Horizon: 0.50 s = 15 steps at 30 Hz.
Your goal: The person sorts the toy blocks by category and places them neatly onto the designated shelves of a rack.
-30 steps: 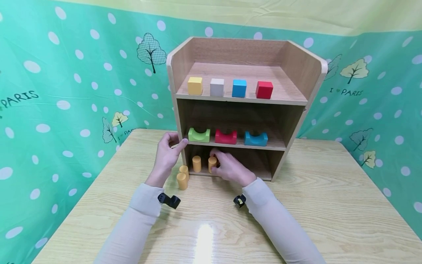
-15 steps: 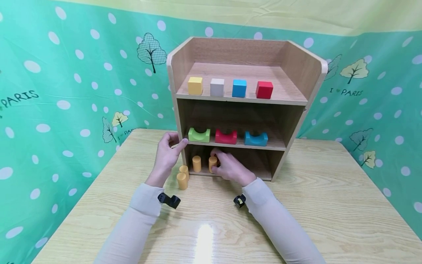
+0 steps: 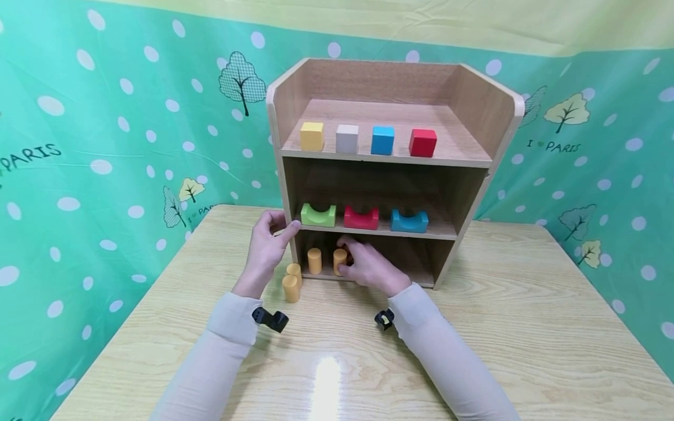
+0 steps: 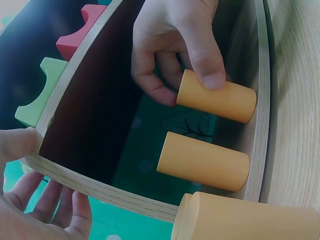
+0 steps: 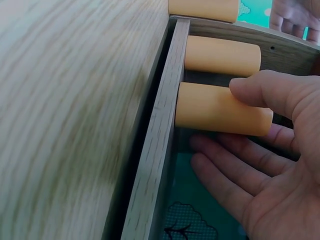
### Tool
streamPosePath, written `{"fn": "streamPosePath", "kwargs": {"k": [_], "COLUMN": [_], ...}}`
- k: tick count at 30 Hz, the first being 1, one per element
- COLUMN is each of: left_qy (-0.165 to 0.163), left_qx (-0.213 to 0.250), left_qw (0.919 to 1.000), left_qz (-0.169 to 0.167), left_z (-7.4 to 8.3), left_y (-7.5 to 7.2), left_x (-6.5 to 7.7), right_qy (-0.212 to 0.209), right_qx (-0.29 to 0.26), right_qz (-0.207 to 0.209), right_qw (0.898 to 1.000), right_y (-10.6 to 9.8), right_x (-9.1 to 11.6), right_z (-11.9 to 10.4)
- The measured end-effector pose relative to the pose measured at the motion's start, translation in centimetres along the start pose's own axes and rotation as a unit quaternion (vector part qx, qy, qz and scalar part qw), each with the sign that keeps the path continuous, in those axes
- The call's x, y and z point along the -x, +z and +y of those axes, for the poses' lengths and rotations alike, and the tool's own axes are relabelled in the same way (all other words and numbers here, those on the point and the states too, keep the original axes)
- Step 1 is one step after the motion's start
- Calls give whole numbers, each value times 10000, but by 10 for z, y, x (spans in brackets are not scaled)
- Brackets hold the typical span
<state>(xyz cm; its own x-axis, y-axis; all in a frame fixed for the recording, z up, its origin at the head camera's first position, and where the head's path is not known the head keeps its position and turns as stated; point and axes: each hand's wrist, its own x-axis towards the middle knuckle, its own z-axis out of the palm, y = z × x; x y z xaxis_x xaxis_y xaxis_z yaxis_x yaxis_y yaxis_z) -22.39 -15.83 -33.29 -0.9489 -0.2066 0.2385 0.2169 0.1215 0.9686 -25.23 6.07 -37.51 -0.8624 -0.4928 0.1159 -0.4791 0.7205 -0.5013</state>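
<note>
In the head view, a wooden shelf unit [image 3: 384, 82] stands on the table. My left hand [image 3: 265, 248] holds its left side panel, thumb at the middle board's front corner and fingers along the outside. My right hand [image 3: 370, 270] reaches into the bottom level and pinches an upright wooden cylinder [image 3: 339, 262] between thumb and fingers. In the right wrist view, the base of that cylinder [image 5: 215, 107] is at the bottom board, just behind its front edge. A second upright cylinder [image 3: 314, 261] is to its left on the same level.
Two more cylinders [image 3: 291, 289] stand on the table [image 3: 526, 327] by the unit's lower left corner. Green [image 3: 318, 216], red [image 3: 361, 218] and blue [image 3: 409, 221] arch blocks line the middle board. Yellow, white, blue and red cubes [image 3: 423, 143] sit on top. A patterned curtain hangs behind.
The right hand and its cylinder have shifted very slightly to the right. My left hand stays in place on the side panel.
</note>
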Motion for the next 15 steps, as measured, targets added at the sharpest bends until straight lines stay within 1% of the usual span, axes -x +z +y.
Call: {"fn": "streamPosePath", "kwargs": {"k": [15], "left_qy": [12], "left_qx": [-50], "left_qw": [10000], "left_qz": [0], "left_z": [-1], "left_y": [-1], "left_x": [0], "right_qy": [32], "right_qx": [-200], "right_qz": [100], "right_qw": [9997], "right_y": [0], "right_x": [10], "right_z": [5]}}
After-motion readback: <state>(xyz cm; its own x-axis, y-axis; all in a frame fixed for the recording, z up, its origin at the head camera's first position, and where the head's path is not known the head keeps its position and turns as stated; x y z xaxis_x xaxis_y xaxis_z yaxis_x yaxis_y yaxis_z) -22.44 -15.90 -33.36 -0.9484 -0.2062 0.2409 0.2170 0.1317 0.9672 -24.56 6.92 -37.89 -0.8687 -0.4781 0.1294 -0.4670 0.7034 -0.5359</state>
